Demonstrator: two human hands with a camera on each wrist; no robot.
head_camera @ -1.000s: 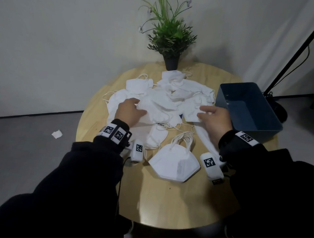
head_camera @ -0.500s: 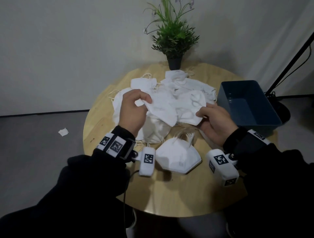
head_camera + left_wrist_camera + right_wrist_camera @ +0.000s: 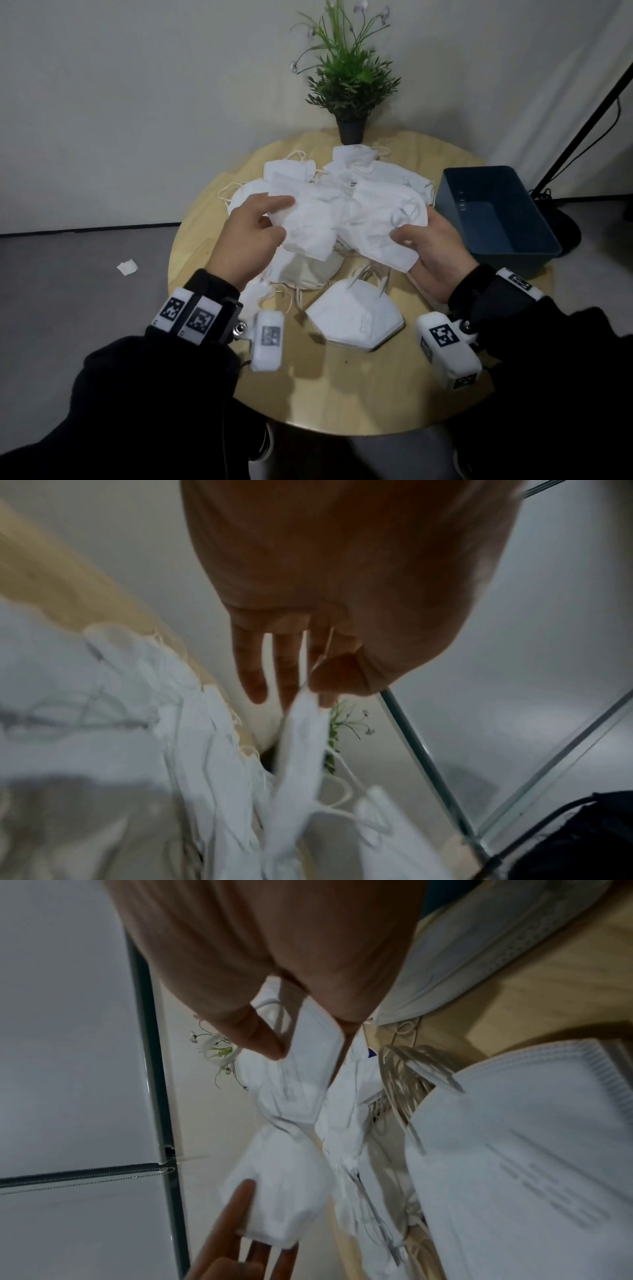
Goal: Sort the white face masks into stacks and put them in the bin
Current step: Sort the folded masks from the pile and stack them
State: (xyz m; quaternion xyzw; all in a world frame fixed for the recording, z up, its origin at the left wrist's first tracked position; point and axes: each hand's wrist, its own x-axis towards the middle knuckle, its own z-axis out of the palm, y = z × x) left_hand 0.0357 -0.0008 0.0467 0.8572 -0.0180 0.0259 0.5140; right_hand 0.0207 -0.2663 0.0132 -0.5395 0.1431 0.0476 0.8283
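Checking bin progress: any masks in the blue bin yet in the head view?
No. The blue bin shows only its bare floor; the white masks lie on the round table.

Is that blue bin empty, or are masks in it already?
Empty: the blue bin shows only its bare floor; all masks remain on the table.

bare table point(image 3: 342, 394) near edge, bin point(image 3: 455, 192) open-topped, masks point(image 3: 342, 178) crowd centre

White masks point(image 3: 346, 219) all over a pale wooden table point(image 3: 342, 394), dark blue bin point(image 3: 496, 212), green plant point(image 3: 349, 78) in a dark pot point(image 3: 351, 132), black sleeves point(image 3: 137, 394), black-and-white checked wrist tags point(image 3: 186, 313); possibly grey print on the stack point(image 3: 356, 318).
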